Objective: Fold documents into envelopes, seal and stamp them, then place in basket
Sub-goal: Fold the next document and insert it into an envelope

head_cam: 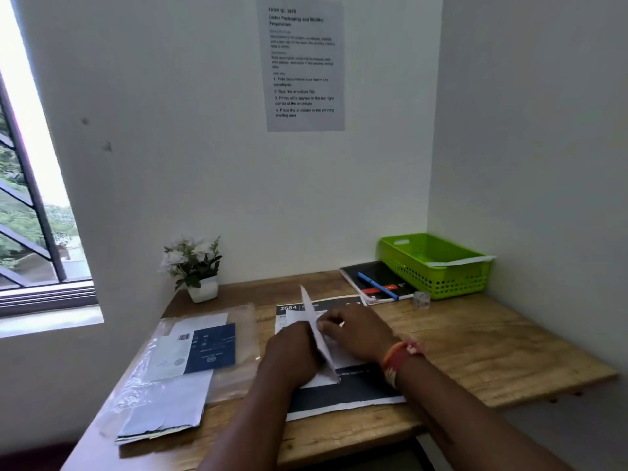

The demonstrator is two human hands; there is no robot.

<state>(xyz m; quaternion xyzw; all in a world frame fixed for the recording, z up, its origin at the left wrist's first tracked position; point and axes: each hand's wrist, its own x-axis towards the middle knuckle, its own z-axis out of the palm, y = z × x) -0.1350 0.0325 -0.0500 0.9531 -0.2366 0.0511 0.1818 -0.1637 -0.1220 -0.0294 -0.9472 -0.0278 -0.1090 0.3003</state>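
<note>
Both hands sit mid-worktop (475,351) on a printed document (339,399), folding a white sheet (317,329) that stands up on edge between them. Left hand (289,355) has its grip curled against the sheet's left face; right hand (356,331), with a red thread bracelet (399,356), pinches it from the other side. Just left of the left grip lies a clear plastic sleeve with envelopes (190,362). Far right, beyond the right grip, sits a green basket (438,266), with a notebook (379,282), a blue pen (377,286) on it, just beside it.
</note>
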